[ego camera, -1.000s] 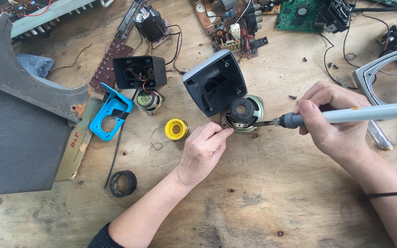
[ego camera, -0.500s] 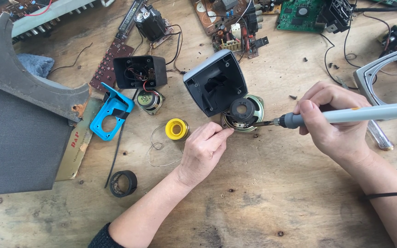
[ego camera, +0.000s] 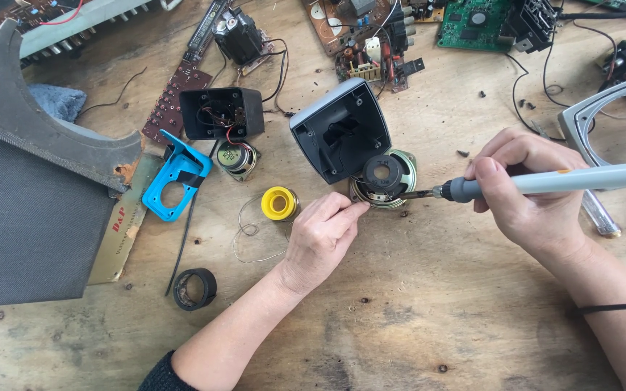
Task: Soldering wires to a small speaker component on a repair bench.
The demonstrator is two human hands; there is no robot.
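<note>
We are in the middle of soldering on a small round speaker (ego camera: pixel 384 179) that lies on the wooden table (ego camera: pixel 414 311), face down, with its magnet up. Our right hand (ego camera: pixel 523 195) is closed around the grey handle of the soldering iron (ego camera: pixel 545 181), and the dark tip of the iron touches the right edge of the speaker. Our left hand (ego camera: pixel 324 235) is closed narrow, with the fingertips (ego camera: pixel 356 208) pressed together at the lower left edge of the speaker; we cannot tell if they pinch a thin solder wire or only steady the speaker.

The grey speaker box (ego camera: pixel 340 130) lies open and tilted just behind the speaker, touching it, so the speaker is already out of its box. In our judgement the opening is done, the joint is being worked now, and putting the speaker back in the box is left.

A yellow spool of solder (ego camera: pixel 279 203) stands just to the left of the left hand, with loose wire (ego camera: pixel 244 232) curling on the table. A second, black box (ego camera: pixel 221 114) with its own small speaker (ego camera: pixel 237 158) lies further left, also open. A blue plastic bracket (ego camera: pixel 175 185) and a black ring (ego camera: pixel 195 289) lie nearby, and circuit boards (ego camera: pixel 472 22) are at the far edge.
</note>
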